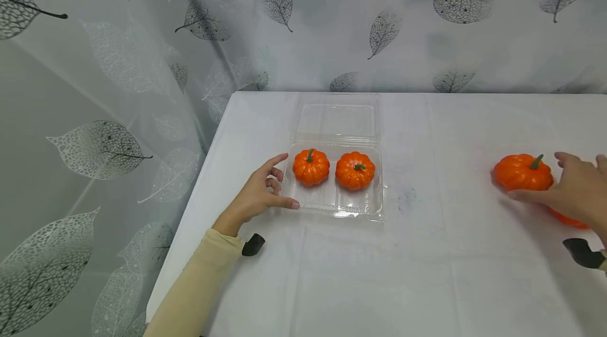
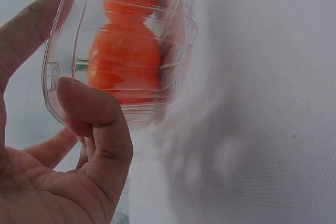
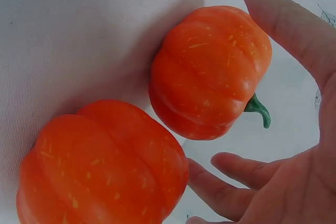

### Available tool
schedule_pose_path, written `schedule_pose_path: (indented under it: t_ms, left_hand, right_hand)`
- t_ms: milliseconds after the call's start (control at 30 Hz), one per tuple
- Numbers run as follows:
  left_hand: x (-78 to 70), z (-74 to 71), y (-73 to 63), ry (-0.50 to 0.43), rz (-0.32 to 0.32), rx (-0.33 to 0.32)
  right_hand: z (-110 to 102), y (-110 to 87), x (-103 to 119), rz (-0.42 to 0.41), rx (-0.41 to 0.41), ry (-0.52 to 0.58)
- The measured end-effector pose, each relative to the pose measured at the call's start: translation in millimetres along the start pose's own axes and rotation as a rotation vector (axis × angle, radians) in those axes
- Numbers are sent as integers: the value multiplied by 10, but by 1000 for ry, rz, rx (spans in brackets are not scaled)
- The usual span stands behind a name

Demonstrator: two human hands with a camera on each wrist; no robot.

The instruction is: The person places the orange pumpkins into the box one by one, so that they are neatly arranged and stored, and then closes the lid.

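Note:
In the head view, a clear plastic clamshell container (image 1: pixel 334 202) lies with its lid folded back. Inside its tray sit two small orange pumpkins, one on the left (image 1: pixel 310 167) and one on the right (image 1: pixel 355 170), both with green stems. My left hand (image 1: pixel 258 189) holds the tray's left end; its bent thumb (image 2: pixel 89 103) lies against the rim. At the right, my right hand (image 1: pixel 576 189) is spread around another pumpkin (image 1: pixel 517 172), thumb on one side and fingers apart on the other. A further pumpkin (image 3: pixel 105 166) sits nearer, partly hidden by that hand in the head view.
A white cloth covers the table (image 1: pixel 379 274), whose left edge slopes down toward me. Behind and to the left hangs a grey-white curtain (image 1: pixel 322 26) with leaf prints. The lid (image 1: pixel 338 116) lies flat toward the back edge.

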State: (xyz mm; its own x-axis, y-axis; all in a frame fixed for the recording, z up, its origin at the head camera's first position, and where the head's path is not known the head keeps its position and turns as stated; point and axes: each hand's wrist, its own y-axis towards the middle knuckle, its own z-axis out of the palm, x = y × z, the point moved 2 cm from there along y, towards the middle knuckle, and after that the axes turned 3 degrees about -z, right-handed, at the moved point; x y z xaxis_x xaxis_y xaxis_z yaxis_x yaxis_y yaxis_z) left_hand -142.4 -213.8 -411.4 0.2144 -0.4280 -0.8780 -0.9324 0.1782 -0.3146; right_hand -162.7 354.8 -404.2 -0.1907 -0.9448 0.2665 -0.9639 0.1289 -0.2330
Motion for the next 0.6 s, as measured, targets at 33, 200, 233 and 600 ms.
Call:
schedule_pose_path:
  t_ms: [33,200,233,600]
  left_hand:
    - [1,1,2,1,0,0]
    - [-4,1,-2,-3,0,1]
    - [-6,1,-5,-5,1,2]
    - [-14,-5,-24,-12,-3,2]
  right_hand:
    - [7,1,-4,1,1,-2]
    - [38,2,-8,23,24,-8]
    - [45,4,-6,29,31,-13]
    - [100,43,-11,-28,48,-56]
